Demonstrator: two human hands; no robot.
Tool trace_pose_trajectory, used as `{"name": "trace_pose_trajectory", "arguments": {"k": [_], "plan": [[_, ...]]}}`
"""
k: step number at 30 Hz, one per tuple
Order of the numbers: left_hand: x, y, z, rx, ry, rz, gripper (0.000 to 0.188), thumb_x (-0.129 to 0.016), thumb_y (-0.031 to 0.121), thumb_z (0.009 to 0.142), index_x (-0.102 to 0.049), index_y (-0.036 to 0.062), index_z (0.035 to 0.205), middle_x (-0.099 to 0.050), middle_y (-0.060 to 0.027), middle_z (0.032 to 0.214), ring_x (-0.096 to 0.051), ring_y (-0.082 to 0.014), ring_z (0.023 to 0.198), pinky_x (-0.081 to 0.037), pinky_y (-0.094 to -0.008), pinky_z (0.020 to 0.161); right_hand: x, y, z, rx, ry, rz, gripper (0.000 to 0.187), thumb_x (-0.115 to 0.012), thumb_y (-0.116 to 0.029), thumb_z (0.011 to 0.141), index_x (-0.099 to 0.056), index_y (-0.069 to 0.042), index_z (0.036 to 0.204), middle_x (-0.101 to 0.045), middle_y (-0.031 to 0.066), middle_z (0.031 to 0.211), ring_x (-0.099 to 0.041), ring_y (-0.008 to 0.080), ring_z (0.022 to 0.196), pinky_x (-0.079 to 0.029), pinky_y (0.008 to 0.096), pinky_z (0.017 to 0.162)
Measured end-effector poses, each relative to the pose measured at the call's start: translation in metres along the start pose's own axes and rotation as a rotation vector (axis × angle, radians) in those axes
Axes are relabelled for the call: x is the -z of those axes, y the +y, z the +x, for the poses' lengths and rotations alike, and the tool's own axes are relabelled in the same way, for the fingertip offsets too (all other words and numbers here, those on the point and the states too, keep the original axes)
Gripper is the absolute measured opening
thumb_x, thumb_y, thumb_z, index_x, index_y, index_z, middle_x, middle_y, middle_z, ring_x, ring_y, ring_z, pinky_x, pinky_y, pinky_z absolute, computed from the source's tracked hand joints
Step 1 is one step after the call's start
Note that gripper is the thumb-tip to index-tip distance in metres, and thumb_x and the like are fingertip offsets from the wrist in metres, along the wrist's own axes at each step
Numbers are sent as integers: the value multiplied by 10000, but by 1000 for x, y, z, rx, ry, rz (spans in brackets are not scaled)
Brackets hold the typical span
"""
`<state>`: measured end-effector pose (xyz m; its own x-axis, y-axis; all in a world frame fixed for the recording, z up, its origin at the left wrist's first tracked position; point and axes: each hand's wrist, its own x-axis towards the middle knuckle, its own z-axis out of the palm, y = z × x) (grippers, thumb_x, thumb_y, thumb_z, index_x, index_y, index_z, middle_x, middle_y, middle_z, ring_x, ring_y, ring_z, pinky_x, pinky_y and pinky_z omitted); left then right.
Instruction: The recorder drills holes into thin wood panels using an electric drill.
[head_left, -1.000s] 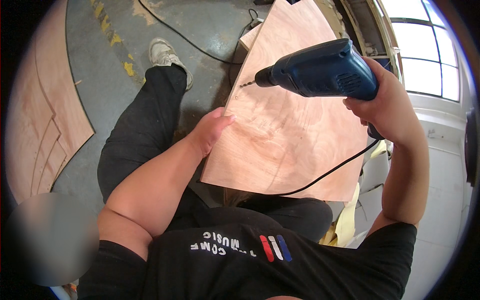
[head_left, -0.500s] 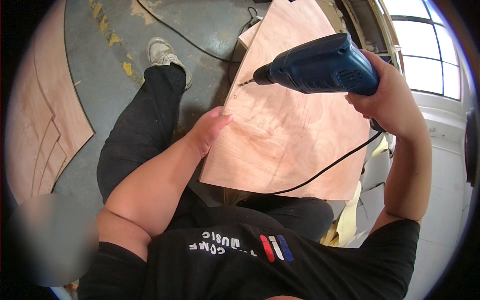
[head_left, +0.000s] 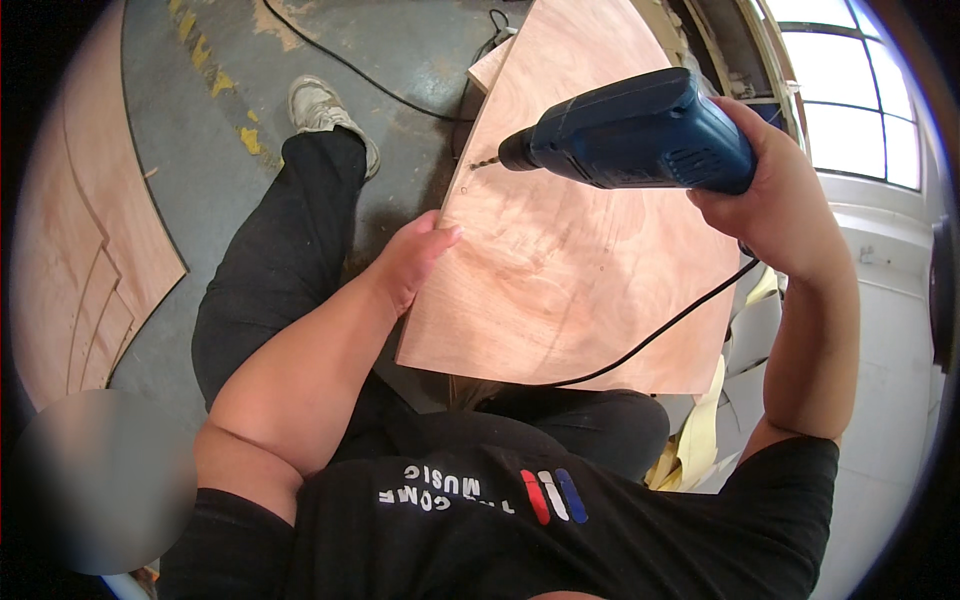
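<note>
In my right hand (head_left: 770, 190) is a dark blue corded power drill (head_left: 630, 130), gripped by its handle and pointing left. Its drill bit (head_left: 484, 163) meets the face of a plywood board (head_left: 580, 260) close to the left edge. How deep the tip sits cannot be made out. My left hand (head_left: 422, 255) clasps that same edge lower down, thumb on the face and the other fingers hidden behind. A small mark or hole shows in the wood just below the bit. The board lies tilted in front of my lap.
Stacked plywood sheets (head_left: 95, 240) lie at the far left. A black cable (head_left: 370, 75) runs over the grey floor (head_left: 230, 130). The drill's cord (head_left: 660, 345) crosses the board. Yellowish and grey scraps (head_left: 700, 430) lie at the right, below a window (head_left: 850, 100).
The board, drill and both hands appear shifted very slightly left in the view. The bit still meets the board at the same place, and both grips are unchanged.
</note>
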<state>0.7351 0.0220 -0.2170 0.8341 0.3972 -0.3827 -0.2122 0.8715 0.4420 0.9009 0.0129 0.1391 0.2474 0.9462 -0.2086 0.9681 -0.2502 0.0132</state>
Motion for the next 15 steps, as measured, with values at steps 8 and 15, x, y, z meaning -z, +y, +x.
{"name": "trace_pose_trajectory", "arguments": {"k": [8,15], "plan": [[0,1,-2,-6,11,-2,483,-584,205,990,-505,-25,1408,-649,-163,1300,-631,-251,1185,-471,-391,1052,2,3,8,6,-46,1,595,-774,-60,734,-629,-45,1310,-714,151,986,-715,264,841,-562,367,860],[6,-4,4,8,-6,-18,476,-586,199,992,-509,-17,1409,-653,-155,1297,-636,-247,1179,-476,-391,1048,6,15,16,176,-52,-62,622,-763,-40,722,-622,-47,1327,-708,177,1040,-711,329,919,-547,392,915]]}}
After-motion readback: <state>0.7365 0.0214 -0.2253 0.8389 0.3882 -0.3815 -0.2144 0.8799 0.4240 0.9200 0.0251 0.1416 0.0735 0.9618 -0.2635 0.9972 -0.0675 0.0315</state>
